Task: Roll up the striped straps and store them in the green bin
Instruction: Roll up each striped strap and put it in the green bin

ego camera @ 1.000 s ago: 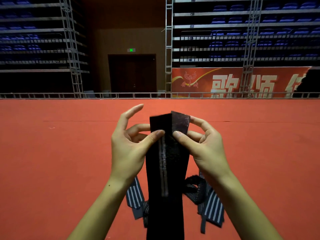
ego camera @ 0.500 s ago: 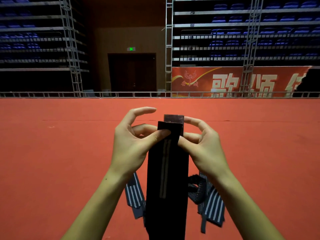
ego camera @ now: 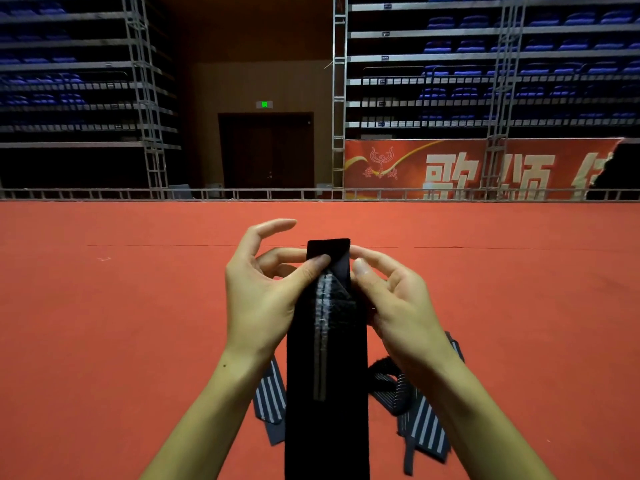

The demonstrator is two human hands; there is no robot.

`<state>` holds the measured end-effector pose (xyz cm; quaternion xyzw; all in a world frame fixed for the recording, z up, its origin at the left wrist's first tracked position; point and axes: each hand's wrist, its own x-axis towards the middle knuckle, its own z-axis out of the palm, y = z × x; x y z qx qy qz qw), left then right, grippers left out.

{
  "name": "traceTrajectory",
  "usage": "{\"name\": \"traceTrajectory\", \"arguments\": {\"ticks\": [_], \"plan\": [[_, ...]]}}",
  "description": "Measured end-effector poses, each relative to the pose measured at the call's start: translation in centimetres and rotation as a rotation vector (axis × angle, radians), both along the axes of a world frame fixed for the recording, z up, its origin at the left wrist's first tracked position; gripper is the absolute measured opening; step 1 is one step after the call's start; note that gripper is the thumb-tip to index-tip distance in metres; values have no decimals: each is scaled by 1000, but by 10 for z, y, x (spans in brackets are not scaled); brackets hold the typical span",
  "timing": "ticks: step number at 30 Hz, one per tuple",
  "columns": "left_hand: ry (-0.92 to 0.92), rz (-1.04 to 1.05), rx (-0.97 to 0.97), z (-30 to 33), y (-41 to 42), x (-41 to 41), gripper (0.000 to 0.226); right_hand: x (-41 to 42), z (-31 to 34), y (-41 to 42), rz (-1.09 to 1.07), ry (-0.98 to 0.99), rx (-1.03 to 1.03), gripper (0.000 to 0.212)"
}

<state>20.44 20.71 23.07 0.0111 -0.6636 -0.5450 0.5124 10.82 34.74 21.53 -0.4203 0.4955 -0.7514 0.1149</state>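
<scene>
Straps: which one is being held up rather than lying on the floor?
The dark strap pinched by both hands; the striped straps lie on the red floor.

The long red fabric banner [ego camera: 481, 169] below the blue seat rows bears large pale characters 歌颂, a third cut off, while the small green-lit exit sign [ego camera: 264, 105] above the dark doorway is too small to read.

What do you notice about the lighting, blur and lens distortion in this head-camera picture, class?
Head view: the stands are dim, the red floor evenly lit; the dark strap held by the left hand and right hand shows little surface detail; the railing bows slightly, a wide-angle effect; the striped straps on the floor look slightly soft.
</scene>
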Motion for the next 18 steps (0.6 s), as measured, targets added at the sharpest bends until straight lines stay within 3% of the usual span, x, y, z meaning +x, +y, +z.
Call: {"name": "traceTrajectory", "arguments": {"ticks": [5, 9, 13, 18], "plan": [[-25, -14, 23, -4, -3, -2, 56, 3, 3, 4, -1, 1, -13, 53], [-159, -150, 137, -9, -4, 0, 53, -2, 8, 6, -37, 5, -54, 50], [-214, -240, 81, -12, -7, 3, 44, -5, 9, 8, -59, 0, -97, 49], [-228, -256, 70, -12, -9, 1, 47, -9, 7, 11, -24, -11, -128, 57]]}}
